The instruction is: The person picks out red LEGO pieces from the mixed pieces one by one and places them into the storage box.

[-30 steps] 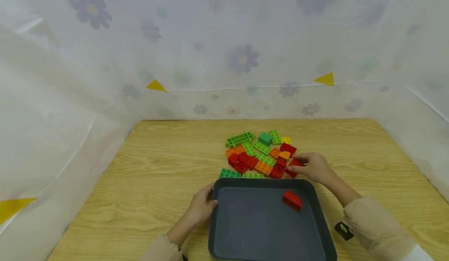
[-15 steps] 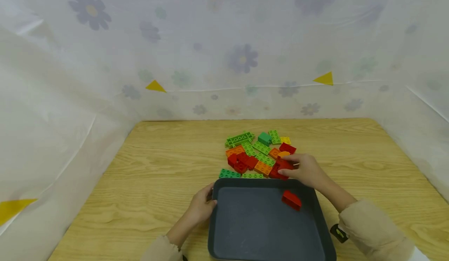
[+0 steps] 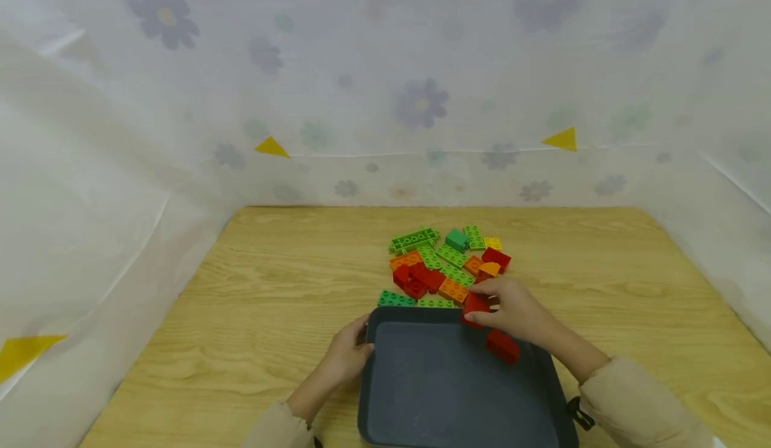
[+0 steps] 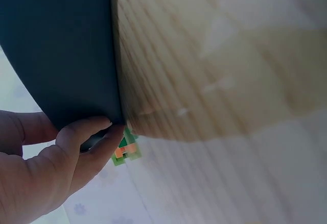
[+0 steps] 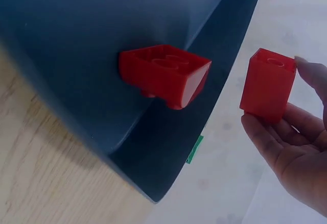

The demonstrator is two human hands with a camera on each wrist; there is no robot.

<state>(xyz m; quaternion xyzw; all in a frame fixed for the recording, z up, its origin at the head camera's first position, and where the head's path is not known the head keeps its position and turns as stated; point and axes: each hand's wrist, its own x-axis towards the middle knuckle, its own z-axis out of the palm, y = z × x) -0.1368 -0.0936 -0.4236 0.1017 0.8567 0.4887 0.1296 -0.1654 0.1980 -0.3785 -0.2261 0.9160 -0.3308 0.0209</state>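
My right hand (image 3: 512, 311) pinches a red toy building brick (image 5: 268, 85) between thumb and fingers, over the far right rim of a dark grey tray (image 3: 434, 381). The right wrist view shows the brick's hollow end with a round tube inside. Another red brick (image 3: 502, 347) with a sloped end lies in the tray on its side, just below the right hand. With thumb and fingers, my left hand (image 3: 348, 354) grips the tray's left side near the far corner, as the left wrist view also shows in close-up.
Beyond the tray's far edge lies a loose pile of bricks: green plates (image 3: 456, 275), orange bricks (image 3: 454, 290), red bricks (image 3: 415, 277) and a yellow piece (image 3: 492, 243). The wooden table (image 3: 271, 301) meets a flower-patterned white sheet (image 3: 337, 86) at the back and sides.
My right hand has taken the red brick from the pile's right side and moved left and nearer, to the tray's far rim. The left hand stays on the tray.
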